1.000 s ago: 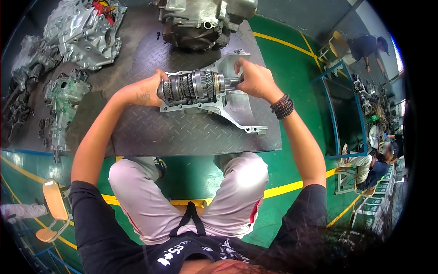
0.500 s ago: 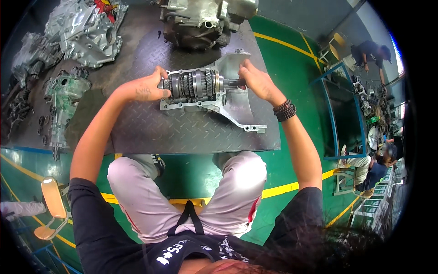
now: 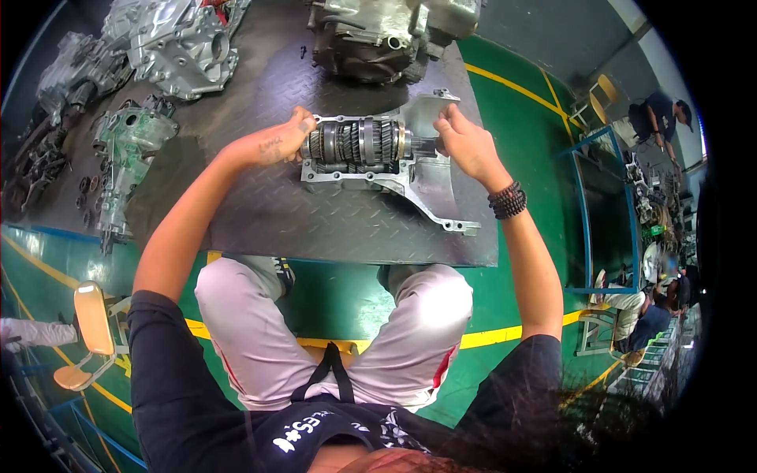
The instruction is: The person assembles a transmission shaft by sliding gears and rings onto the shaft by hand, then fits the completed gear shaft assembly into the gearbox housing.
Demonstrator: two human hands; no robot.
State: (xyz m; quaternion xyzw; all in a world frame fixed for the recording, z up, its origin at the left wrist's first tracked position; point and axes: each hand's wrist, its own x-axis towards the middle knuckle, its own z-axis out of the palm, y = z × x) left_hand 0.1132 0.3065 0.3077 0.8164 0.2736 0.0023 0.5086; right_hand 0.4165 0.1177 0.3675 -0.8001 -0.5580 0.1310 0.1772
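Note:
A gear shaft assembly (image 3: 359, 142), a row of toothed metal gears with a brass-coloured ring, lies lengthwise in an open silver gearbox housing half (image 3: 430, 201). My left hand (image 3: 282, 140) is closed at the left end of the gear stack, its fingertips partly hidden behind it. The narrow right end of the shaft is pinched by my right hand (image 3: 469, 148), over the wide flared part of the housing. The housing half rests on a dark patterned metal workbench (image 3: 331, 229).
A large transmission case (image 3: 367, 39) stands behind the housing. Several silver castings (image 3: 181, 55) and a greenish metal casting (image 3: 130, 150) lie on the left. A blue frame (image 3: 579, 213) stands to the right. People work at the far right.
The scene has shifted slightly right in the picture. My left thumb has drawn up from the near side of the gears, closer to the fingers. My right hand keeps its grip on the shaft end.

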